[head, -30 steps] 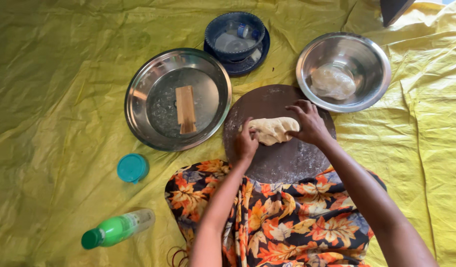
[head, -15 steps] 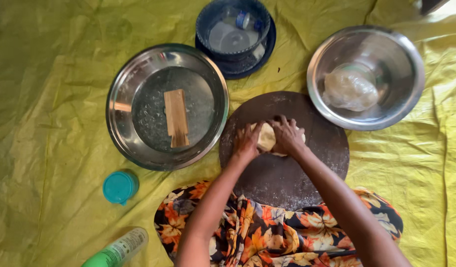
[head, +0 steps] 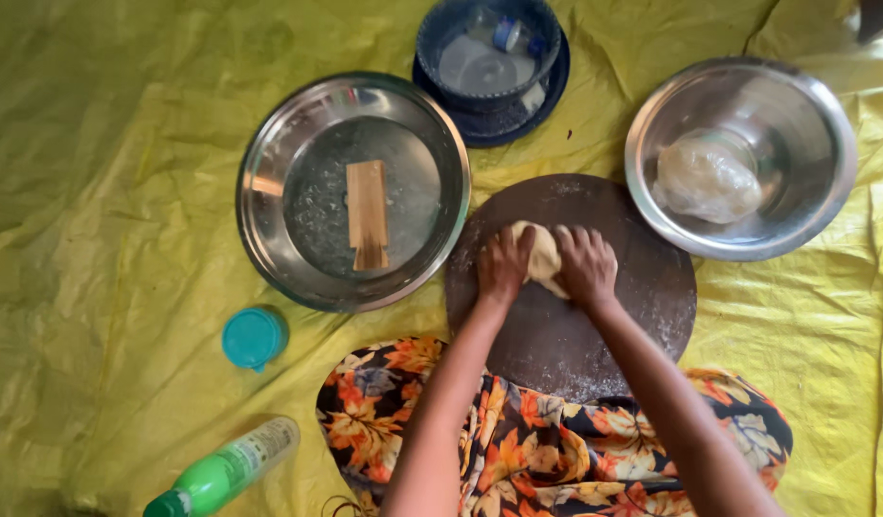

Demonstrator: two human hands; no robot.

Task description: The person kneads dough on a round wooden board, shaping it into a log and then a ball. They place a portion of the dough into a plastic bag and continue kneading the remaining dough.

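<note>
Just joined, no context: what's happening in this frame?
A person seated on a yellow sheet presses a lump of dough on a round dark board with both hands, left hand and right hand on either side of it. A steel plate with a wooden strip lies to the left; a steel bowl with more dough sits to the right.

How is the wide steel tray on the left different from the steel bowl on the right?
The wide shallow round steel tray has a flat floor and low rim; the deep round steel bowl has tall curved walls. The tray holds a flat wooden slat; the bowl holds a pale lump in clear plastic wrap. Both are shiny, round, and rest on the yellow sheet.
</note>
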